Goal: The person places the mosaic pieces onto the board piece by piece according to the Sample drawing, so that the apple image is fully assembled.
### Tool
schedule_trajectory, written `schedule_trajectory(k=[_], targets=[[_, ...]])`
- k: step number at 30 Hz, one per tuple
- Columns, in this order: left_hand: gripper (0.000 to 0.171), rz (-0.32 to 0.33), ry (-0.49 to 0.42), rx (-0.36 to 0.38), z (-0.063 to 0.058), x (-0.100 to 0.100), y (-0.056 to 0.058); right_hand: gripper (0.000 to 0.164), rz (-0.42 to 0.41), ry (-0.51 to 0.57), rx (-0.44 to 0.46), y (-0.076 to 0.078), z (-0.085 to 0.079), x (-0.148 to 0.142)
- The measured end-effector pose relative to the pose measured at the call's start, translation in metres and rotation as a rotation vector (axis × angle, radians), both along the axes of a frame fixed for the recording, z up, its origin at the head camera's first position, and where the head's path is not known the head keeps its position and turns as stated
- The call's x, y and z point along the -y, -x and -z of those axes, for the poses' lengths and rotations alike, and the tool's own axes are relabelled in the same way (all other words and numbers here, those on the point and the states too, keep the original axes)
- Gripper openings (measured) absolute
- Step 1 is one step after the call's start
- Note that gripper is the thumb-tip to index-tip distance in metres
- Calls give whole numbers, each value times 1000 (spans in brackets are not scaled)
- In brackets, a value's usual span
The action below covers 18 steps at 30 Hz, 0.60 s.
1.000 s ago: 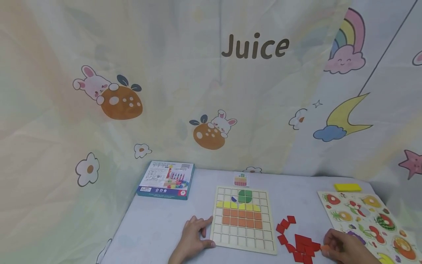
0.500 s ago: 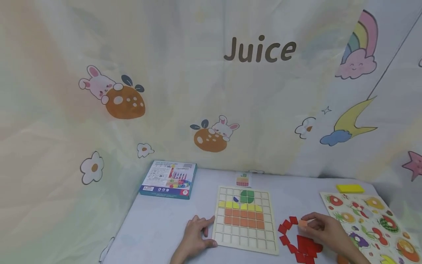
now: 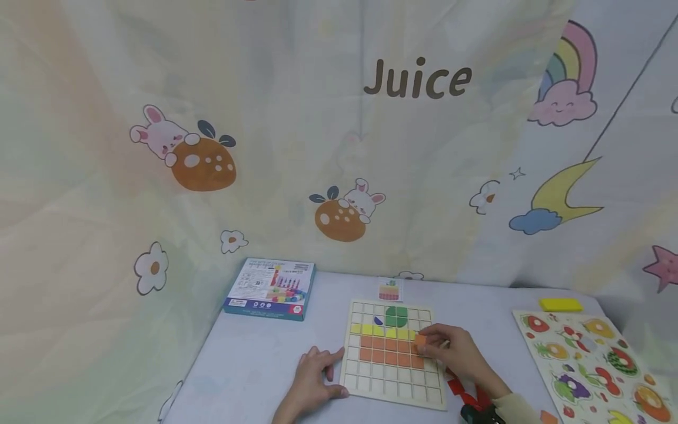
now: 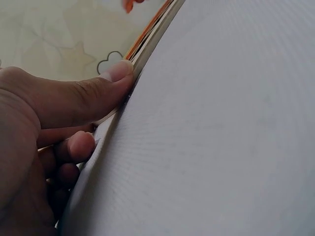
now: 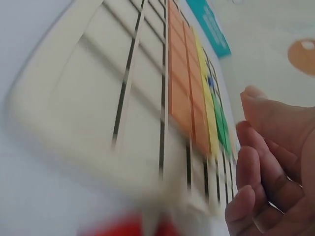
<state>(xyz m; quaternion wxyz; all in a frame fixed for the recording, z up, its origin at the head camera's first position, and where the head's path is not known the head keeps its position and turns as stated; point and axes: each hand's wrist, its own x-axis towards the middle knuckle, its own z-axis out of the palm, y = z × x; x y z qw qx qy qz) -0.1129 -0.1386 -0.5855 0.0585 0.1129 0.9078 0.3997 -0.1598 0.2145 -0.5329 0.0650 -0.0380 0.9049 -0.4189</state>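
My left hand (image 3: 316, 375) steadies the left edge of a pale gridded board (image 3: 394, 390), its thumb (image 4: 115, 73) and index finger against the rim. Over the board's right side, my right hand (image 3: 454, 353) pinches an orange square tile (image 3: 420, 340) at the right end of the upper orange row. The tile is hidden in the right wrist view, where that hand (image 5: 280, 142) appears beside the grid. Two rows of orange tiles (image 3: 385, 350) lie in the board. Above them are a row of yellow pieces (image 3: 371, 330), a green shape (image 3: 396, 317) and a small blue piece (image 3: 378, 321).
Red tiles (image 3: 455, 387) lie right of the board, partly covered by my right arm. A picture card (image 3: 389, 290) lies behind the board. There is a boxed set (image 3: 270, 288) at back left, with a fruit-printed board (image 3: 593, 347) and yellow block (image 3: 561, 304) at right.
My right hand has carried the orange tile leftward, from beside the red tiles to over the board's orange row. My left hand has stayed on the board's edge.
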Motion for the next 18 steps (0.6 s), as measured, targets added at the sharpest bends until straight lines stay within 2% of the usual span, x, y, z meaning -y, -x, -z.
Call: schedule_trajectory(k=[9,16,18], targets=[[85,-3,4,-13,-1,0,1,31,-112,112,-85,23,10,55],[85,4,3,-32,-3,0,1,31,-134,151,-83,33,12,83],[84,5,3,-38,-3,1,0,31,-161,148,-88,33,11,90]])
